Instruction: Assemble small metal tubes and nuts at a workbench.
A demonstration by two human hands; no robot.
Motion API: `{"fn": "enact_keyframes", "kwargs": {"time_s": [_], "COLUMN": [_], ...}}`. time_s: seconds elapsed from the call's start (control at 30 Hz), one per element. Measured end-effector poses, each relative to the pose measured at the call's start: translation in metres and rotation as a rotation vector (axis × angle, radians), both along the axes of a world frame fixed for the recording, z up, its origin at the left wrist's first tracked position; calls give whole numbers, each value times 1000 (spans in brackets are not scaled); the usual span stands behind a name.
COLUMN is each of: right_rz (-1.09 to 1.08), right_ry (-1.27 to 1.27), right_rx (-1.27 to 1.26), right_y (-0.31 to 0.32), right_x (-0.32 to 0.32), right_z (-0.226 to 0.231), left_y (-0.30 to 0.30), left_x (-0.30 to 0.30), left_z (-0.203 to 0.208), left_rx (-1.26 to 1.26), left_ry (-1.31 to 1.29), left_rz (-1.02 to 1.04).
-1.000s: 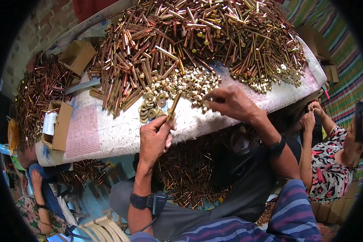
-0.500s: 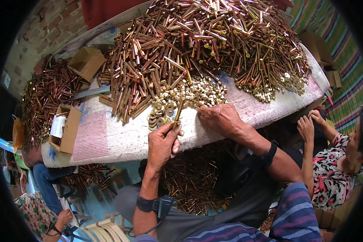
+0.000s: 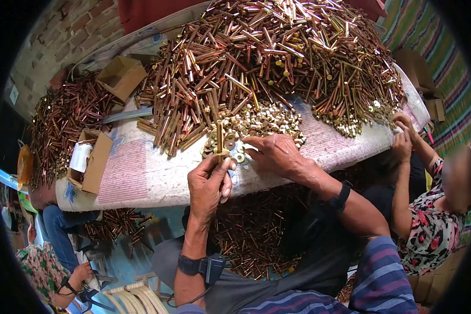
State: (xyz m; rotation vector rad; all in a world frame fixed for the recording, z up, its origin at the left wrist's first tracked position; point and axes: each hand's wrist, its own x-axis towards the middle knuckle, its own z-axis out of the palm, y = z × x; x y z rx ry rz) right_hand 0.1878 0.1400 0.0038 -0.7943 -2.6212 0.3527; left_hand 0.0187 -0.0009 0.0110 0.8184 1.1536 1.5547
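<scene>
My left hand [image 3: 209, 183] is closed, pinching a slim brass-coloured bolt [image 3: 220, 137] near its lower end between thumb and fingers. The bolt stands almost upright over the table's near edge. Just beyond and beside it lie flat ring washers [image 3: 239, 157], partly hidden by the hand. My right hand [image 3: 277, 154] reaches over the washers from the right, forefinger and thumb apart, with nothing visible between them. Small shiny nuts [image 3: 269, 118] are heaped behind the right hand, and a big pile of brass-coloured metal tubes or bolts [image 3: 277, 52] rises beyond.
The padded table [image 3: 167, 180] carries an open carton [image 3: 97, 165] with a white roll, another carton [image 3: 121, 77] and a second metal pile [image 3: 78, 115] at left. More metal pieces [image 3: 256, 230] lie beneath. One co-worker [image 3: 429, 225] sits right, another [image 3: 49, 277] lower left.
My right hand has moved left from the nuts to the washers, its fingers now apart. The bolt in my left hand is more upright. The co-worker's hands at right reached to the table edge.
</scene>
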Motion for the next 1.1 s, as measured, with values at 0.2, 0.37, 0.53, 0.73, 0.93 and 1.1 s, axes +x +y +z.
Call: {"fn": "enact_keyframes", "kwargs": {"time_s": [0.2,0.37,0.53,0.73,0.93,1.1], "right_rz": [5,-70,-142,-166,-300,-510], "right_ry": [-81,70,66,20,123,118], "right_rx": [-45,-3,-8,104,66,98], "right_y": [0,6,15,28,41,82], "right_x": [-7,-1,-8,-4,5,32], "right_z": [7,12,19,7,25,20], "left_y": [-8,-9,-8,-5,-10,-9], "left_x": [-5,-2,-3,5,-2,3], "left_z": [-1,4,-2,5,4,2], "left_rx": [-16,25,14,26,16,-9], "left_ry": [-29,-42,-156,-99,-88,-55], "left_rz": [14,42,29,13,35,-16]}}
